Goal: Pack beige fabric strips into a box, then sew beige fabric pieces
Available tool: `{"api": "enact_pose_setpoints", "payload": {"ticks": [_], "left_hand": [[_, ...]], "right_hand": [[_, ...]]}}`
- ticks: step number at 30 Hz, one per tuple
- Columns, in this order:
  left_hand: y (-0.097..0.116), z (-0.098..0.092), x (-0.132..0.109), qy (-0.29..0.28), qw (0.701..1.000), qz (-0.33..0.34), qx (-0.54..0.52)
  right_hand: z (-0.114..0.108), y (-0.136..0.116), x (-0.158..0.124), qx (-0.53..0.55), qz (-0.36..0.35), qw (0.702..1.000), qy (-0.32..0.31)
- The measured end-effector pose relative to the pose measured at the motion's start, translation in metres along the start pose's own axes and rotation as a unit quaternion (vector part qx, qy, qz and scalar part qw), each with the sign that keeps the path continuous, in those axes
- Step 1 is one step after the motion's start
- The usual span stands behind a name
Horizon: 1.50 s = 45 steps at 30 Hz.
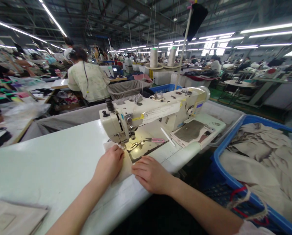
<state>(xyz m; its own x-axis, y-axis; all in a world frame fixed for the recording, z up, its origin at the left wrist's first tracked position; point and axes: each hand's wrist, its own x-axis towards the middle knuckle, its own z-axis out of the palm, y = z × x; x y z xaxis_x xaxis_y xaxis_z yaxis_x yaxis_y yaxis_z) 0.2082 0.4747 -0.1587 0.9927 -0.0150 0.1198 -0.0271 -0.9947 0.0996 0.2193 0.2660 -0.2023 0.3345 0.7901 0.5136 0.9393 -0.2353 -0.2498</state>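
A light beige piece of fabric [127, 165] lies on the sewing machine's bed, its far end beside the presser foot. My left hand [111, 162] rests on it with bent fingers pressed together, close to the needle area. At the fabric's right edge, my right hand [150, 173] grips with its fingers closed; the thumb is hidden. The cream sewing machine [158, 112] stands just beyond both hands, its work light shining on the metal plate. Pink-handled thread snips [157, 140] and a white pen [167, 136] lie right of the needle.
Folded beige pieces [12, 217] lie at the table's near left. To the right stands a blue basket [218, 156] heaped with beige fabric [265, 153]. Fabric pieces [191, 132] sit on the machine's right end. Thread cones [154, 58] stand behind; a co-worker [88, 80] sits ahead.
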Motion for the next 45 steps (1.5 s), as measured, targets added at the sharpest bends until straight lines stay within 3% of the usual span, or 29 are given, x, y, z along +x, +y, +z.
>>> {"api": "enact_pose_setpoints", "payload": {"ticks": [7,10,13,16,18,20,23,29,45], "left_hand": [[-0.001,0.009,-0.002,0.017,0.999,-0.022,0.040],[-0.005,-0.014,-0.015,0.035,0.989,-0.107,0.099],[-0.009,-0.040,-0.032,0.013,0.968,-0.166,0.187],[-0.006,-0.042,-0.048,0.037,0.969,-0.097,0.226],[0.000,-0.027,-0.057,0.088,0.978,0.016,0.189],[0.007,-0.006,-0.066,0.095,0.980,0.135,0.108],[0.012,0.019,-0.077,0.086,0.971,0.224,0.019],[0.002,0.025,-0.080,0.127,0.960,0.250,-0.002],[-0.003,0.019,-0.064,0.119,0.964,0.235,-0.030]], "right_hand": [[0.001,0.001,0.000,0.000,-0.003,1.000,0.007],[0.002,0.002,-0.001,0.002,-0.004,1.000,0.010],[0.002,0.003,-0.001,0.003,-0.002,1.000,0.009],[0.002,0.002,-0.001,0.002,0.000,1.000,0.003],[0.002,0.001,-0.001,-0.001,0.003,1.000,0.000],[0.001,0.001,-0.002,-0.005,0.006,1.000,-0.003],[0.001,0.001,-0.002,-0.008,0.006,1.000,-0.007],[0.001,0.002,-0.001,-0.009,0.005,1.000,-0.005],[0.005,0.011,0.010,-0.027,0.021,0.999,-0.024]]}}
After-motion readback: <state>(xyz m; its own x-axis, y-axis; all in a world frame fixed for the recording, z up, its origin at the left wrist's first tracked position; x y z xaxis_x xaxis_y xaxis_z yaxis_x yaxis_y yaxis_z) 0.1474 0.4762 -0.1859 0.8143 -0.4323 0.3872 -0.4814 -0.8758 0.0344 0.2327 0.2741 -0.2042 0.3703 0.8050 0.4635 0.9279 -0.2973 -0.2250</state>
